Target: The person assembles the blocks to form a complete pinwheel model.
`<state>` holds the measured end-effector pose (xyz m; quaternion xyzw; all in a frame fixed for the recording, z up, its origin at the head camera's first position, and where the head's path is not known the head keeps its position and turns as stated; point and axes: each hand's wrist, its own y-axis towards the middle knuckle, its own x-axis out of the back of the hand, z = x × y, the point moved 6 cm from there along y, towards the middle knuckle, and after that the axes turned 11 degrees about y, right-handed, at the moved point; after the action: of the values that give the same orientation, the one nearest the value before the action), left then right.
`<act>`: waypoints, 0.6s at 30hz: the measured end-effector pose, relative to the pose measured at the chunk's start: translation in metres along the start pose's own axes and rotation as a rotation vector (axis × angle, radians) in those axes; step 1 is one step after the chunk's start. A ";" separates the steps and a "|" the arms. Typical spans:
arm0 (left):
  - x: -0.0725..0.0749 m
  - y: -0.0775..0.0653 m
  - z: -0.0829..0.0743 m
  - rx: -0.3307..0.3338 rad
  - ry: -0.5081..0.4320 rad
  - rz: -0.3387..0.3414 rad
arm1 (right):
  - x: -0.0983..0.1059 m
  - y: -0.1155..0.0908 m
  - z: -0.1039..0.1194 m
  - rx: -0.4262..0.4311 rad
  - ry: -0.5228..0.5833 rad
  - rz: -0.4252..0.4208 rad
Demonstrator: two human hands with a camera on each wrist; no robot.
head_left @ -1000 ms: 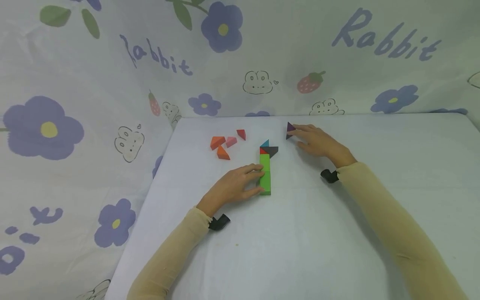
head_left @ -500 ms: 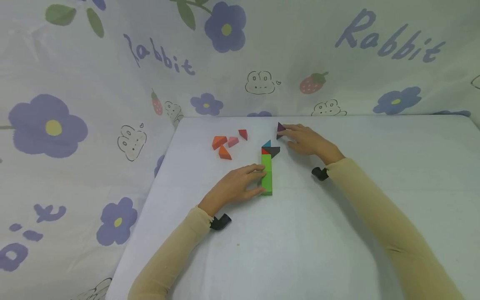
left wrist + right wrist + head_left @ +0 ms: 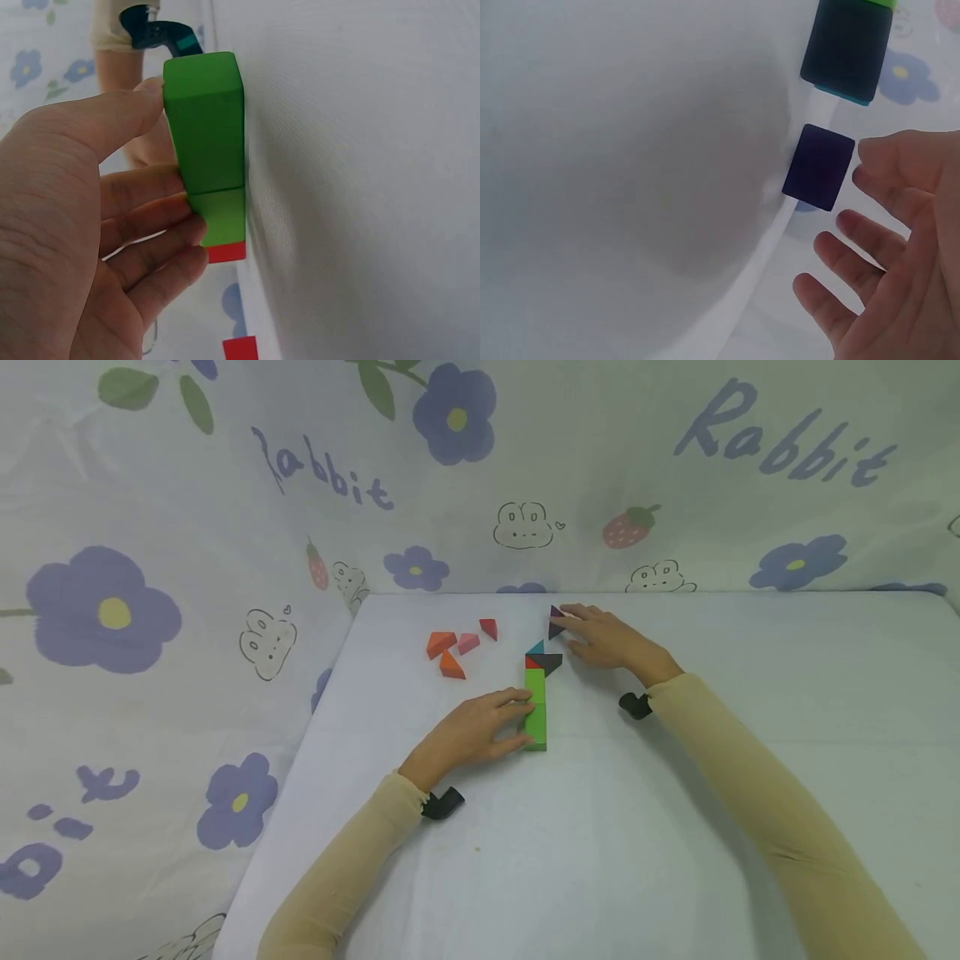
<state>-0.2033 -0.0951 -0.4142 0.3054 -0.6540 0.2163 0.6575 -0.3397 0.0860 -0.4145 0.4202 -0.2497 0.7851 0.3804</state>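
Note:
Two green blocks (image 3: 537, 727) lie end to end in a row, with a small red triangle (image 3: 531, 663), a dark triangular block (image 3: 552, 662) and a blue triangle (image 3: 537, 647) at the far end. My left hand (image 3: 472, 731) rests along their left side. In the left wrist view its thumb (image 3: 135, 105) touches the near end and the fingers lie loosely against the side. My right hand (image 3: 611, 643) touches a purple triangular block (image 3: 553, 627) behind the row, from its right. In the right wrist view, thumb and index fingertip are right at this purple block's (image 3: 819, 166) edge.
Left of the row lie two orange blocks (image 3: 441, 644), (image 3: 451, 667), a pink block (image 3: 468, 643) and a red block (image 3: 489, 628). The white table (image 3: 615, 827) meets a patterned cloth (image 3: 570, 468) at the back and left.
My right hand has moved left with the purple block, bringing it nearer the blue triangle. My left hand stays at the green blocks. The view has shifted slightly.

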 end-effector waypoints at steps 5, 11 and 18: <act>-0.001 0.000 0.000 0.006 -0.002 0.004 | -0.001 0.004 -0.003 -0.009 -0.003 -0.001; -0.001 0.001 0.000 0.001 0.002 -0.004 | -0.002 0.005 0.000 0.022 0.011 -0.002; 0.000 0.001 0.001 0.004 -0.008 -0.001 | -0.005 0.007 0.012 0.017 -0.008 0.031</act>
<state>-0.2047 -0.0951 -0.4137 0.3077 -0.6559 0.2161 0.6545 -0.3383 0.0712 -0.4125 0.4227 -0.2510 0.7913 0.3635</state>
